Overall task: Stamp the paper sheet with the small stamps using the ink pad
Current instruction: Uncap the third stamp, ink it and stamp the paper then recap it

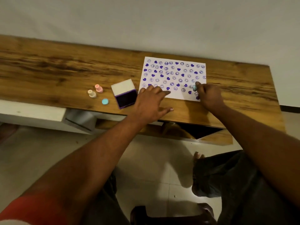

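The left hand [150, 101] lies flat and spread, holding nothing, its fingertips pressing the near left corner of the paper sheet [173, 78], the one sheet on the wooden desk [65, 70]. Taking that sheet as the mark: well to its left stand two small stamps, a cream stamp [92, 93] and a pink stamp [99, 88] close together, both upright. Nearer the sheet lies one light blue cap [105, 101], flat on the wood. Just beside the sheet's left edge sits one ink pad [125, 97], open, its white lid raised behind the dark purple pad. The sheet itself is crowded with purple hearts and round faces, too many and too blurred to count. At its near right corner, the right hand [209, 96] pinches a third stamp, a light blue stamp [194, 87], fingers closed around it, pressing it down on the paper.
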{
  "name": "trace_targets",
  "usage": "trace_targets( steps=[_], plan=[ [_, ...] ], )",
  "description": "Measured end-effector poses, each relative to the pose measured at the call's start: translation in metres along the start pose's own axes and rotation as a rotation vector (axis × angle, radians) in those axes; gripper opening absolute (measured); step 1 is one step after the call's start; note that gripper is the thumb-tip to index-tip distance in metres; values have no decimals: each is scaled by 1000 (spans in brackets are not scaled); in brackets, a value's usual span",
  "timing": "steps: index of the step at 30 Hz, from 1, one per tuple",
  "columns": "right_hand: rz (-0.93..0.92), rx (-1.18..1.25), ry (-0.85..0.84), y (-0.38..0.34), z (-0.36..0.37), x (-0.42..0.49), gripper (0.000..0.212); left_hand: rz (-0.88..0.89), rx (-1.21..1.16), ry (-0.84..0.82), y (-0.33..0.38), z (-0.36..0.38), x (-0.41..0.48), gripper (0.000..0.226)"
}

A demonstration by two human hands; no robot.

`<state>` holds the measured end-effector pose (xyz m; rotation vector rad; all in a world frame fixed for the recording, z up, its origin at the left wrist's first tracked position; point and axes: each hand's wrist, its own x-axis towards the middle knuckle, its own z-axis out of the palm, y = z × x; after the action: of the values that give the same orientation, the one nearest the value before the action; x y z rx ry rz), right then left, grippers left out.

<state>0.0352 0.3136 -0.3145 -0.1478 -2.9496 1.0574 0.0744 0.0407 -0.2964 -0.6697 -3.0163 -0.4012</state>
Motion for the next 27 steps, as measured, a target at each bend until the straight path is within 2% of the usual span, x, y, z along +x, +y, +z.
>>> trace_targets(
  steps=[3,6,18,24,27],
  plan=[
    [-7,-56,-14,6,-3,1,54,111,78,-91,24,24,8,85],
    [-21,-114,-51,15,-6,-1,54,151,123,-106,36,38,13,90],
    [-116,-283,-95,20,-8,1,50,115,207,-152,44,45,21,83],
    [-88,-313,-109,9,-12,-4,50,122,216,-160,44,45,20,83],
    [-181,-257,-21,-19,-23,-3,56,120,210,-152,42,48,21,83]
  ],
)
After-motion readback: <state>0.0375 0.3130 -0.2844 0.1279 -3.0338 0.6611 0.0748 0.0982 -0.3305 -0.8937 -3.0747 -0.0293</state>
